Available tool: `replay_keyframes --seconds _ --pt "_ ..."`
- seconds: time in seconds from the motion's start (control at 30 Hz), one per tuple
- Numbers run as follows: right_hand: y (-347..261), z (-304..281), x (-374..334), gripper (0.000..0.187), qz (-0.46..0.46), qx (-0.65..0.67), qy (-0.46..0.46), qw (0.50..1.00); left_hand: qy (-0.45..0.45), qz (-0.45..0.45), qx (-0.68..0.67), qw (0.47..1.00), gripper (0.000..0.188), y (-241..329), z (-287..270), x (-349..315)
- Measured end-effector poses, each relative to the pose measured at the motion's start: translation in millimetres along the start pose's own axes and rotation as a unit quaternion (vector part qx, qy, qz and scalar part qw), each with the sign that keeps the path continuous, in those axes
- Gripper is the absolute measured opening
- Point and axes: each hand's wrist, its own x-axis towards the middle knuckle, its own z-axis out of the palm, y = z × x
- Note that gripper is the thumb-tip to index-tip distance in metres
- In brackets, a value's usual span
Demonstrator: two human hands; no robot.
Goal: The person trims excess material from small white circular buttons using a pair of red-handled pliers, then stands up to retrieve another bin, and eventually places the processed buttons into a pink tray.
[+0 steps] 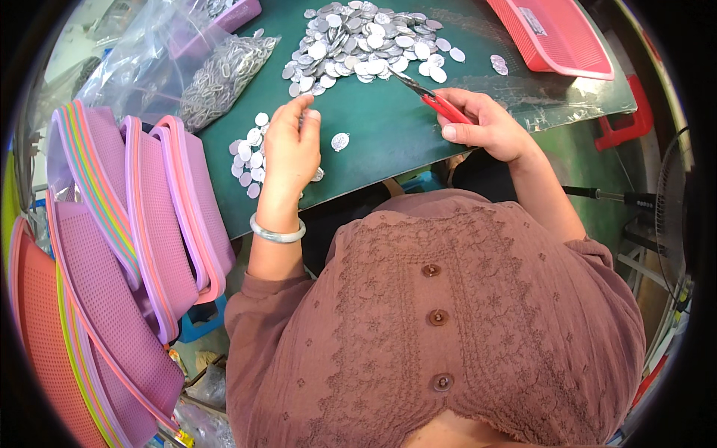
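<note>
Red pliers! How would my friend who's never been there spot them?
Look at the green table, then the big heap of silvery discs on it. Near the heap's lower right side, the right hand holds the red pliers. Unlike the flat discs, they have red handles and a thin, pointed tip.

Wears a loose dusty-brown blouse (403, 328) of softly wrinkled cloth. Fastens down the front with three round brown buttons (438, 318). Carries dark floral embroidery (366, 299) on either side of them, with small scattered flower motifs (301, 382) farther out. Has a frilled neckline edge (497, 431) and sleeves (267, 297) ending near the elbows. Bears a smooth, pale greyish-white bangle (278, 237) around the left wrist (281, 207).
</note>
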Motion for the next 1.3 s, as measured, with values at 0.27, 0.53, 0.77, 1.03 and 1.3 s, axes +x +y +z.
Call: replay_keyframes --seconds 0.27,0.53,0.77,1.03,1.3 --pt "2 -2 2 0.058 0.016 -0.008 -0.006 1.000 -0.007 0.194 0.163 0.967 0.018 10 -3 -14" --pt "2 -2 1 0.060 0.019 0.012 0.002 1.000 -0.096 0.090 0.126 0.983 0.016 12 -13 -2" --pt "1 -4 3 0.063 0.026 0.023 -0.010 0.999 0.009 0.064 0.249 0.966 0.021 8 12 47" --pt "0 -4 0 0.060 0.018 0.018 -0.003 1.000 -0.040 0.088 0.244 0.965 0.016 16 21 46" --pt "-1 -1 1 0.058 0.002 0.003 -0.001 1.000 -0.097 -0.201 -0.418 0.881 0.009 27 15 11"
